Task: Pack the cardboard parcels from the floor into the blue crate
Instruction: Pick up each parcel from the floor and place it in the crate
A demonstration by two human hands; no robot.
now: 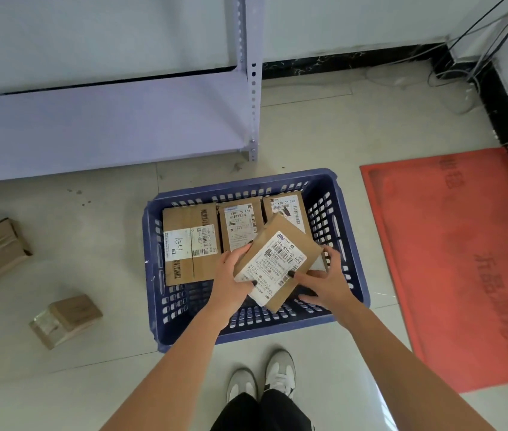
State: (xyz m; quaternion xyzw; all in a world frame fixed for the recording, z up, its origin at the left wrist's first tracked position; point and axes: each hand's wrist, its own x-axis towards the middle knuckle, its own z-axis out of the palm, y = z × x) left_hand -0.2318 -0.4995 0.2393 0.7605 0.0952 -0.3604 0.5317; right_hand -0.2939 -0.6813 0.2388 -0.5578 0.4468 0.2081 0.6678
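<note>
I see both hands, left hand (231, 283) & right hand (324, 283), gripping a tilted brown cardboard parcel w/ white label (277, 262) over the blue slotted plastic crate (349, 244); three labelled brown boxes (190, 244) lie inside.

3 parcels (237, 227) in crate (349, 231), rear row

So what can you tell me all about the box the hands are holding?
The held parcel is a small flat brown cardboard box with a white shipping label full of barcodes and print. It is tilted, turned at an angle over the blue crate, above the three parcels already inside. The left hand grips its left edge and the right hand its right edge.
</note>
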